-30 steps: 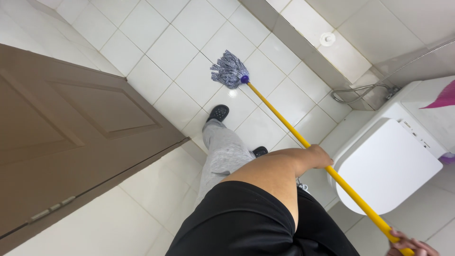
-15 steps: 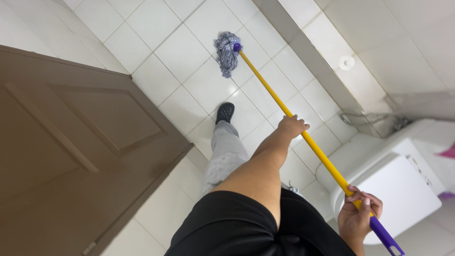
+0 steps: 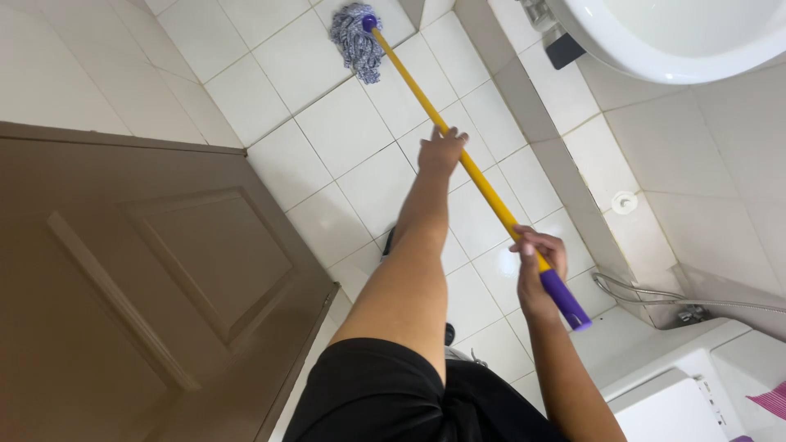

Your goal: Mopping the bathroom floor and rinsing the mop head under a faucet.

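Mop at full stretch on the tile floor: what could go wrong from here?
1. The mop head is far out, both hands stretched along the yellow handle: leaning on possibly wet white tiles may cost footing.
2. The handle's purple end sits near the metal hose: a pull-back could snag it.

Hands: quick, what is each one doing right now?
Left hand: closed on the yellow mop handle, midway along.
Right hand: closed on the handle near its purple end.
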